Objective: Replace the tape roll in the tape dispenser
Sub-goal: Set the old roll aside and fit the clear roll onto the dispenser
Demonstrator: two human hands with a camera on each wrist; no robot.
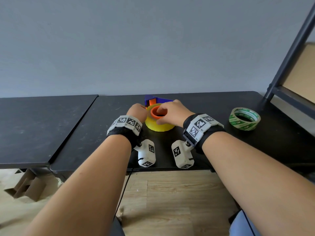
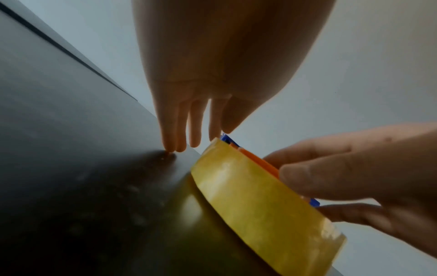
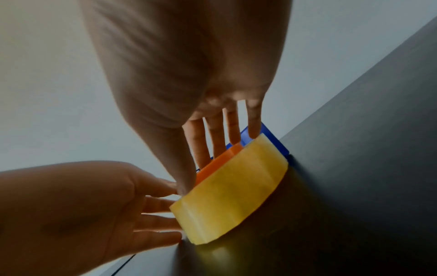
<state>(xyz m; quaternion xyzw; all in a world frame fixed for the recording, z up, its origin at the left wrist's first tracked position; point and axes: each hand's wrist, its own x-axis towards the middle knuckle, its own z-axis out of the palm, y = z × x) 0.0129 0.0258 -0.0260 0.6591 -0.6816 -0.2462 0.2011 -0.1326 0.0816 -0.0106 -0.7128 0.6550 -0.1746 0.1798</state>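
A yellow tape roll (image 1: 158, 126) lies flat on the black table (image 1: 102, 125) with an orange hub (image 1: 154, 114) in its core. The blue dispenser (image 1: 162, 100) sits right behind it. My right hand (image 1: 172, 113) reaches over the roll from the right, fingers on the hub's far rim and thumb against the roll's near side. In the right wrist view those fingers (image 3: 212, 140) pass behind the hub (image 3: 220, 160). My left hand (image 1: 136, 110) is at the roll's left side. Its straight fingers (image 2: 196, 134) point down beside the roll (image 2: 260, 196), tips touching the table.
A green-printed tape roll (image 1: 244, 119) lies flat on the table to the right. A dark metal shelf frame (image 1: 288, 53) rises at the far right corner. A second black table (image 1: 34, 125) adjoins on the left, with cardboard (image 1: 25, 188) on the floor below.
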